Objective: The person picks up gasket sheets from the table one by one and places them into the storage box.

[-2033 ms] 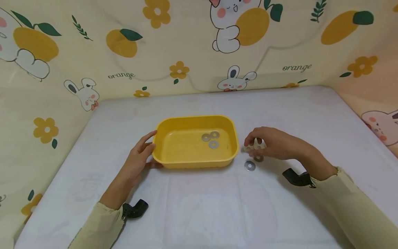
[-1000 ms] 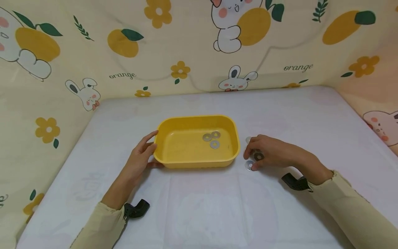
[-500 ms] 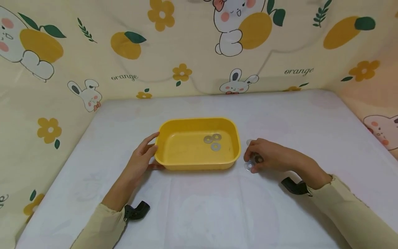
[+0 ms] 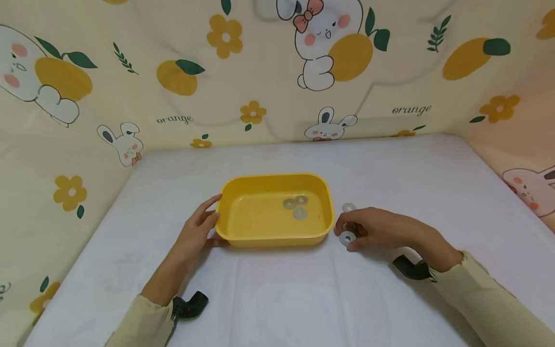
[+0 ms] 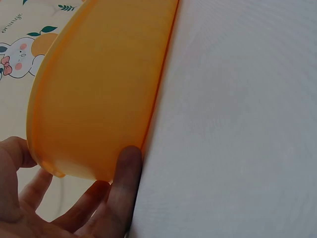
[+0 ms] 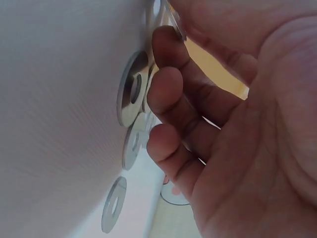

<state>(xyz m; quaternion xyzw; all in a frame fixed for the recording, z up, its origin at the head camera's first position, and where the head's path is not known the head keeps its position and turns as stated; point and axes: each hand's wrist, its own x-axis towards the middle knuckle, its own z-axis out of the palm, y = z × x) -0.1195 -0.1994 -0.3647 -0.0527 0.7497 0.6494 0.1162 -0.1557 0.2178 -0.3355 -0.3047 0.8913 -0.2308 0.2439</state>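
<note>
A yellow plastic tray [image 4: 269, 242] stands on the table with three flat metal washers [image 4: 299, 213] lying in its right half. My left hand [image 4: 197, 226] holds the tray's left end, the fingers and thumb spread against its wall and rim, as the left wrist view shows close up. Just right of the tray, my right hand [image 4: 381, 231] pinches a washer [image 4: 348, 238] between thumb and forefinger. More washers [image 6: 132, 91] lie on the table under its curled fingers in the right wrist view. One washer [image 4: 349, 207] shows beyond the knuckles in the head view.
A white cloth [image 4: 277, 299] covers the table. Behind and at the sides hangs a cream curtain [image 4: 260, 67] printed with rabbits and oranges. Each wrist wears a black camera mount [image 4: 191, 305].
My right hand has come down and nearer to the front washer, which its fingertips now pinch. The left hand stays on the tray. The whole head view has shifted slightly downward.
</note>
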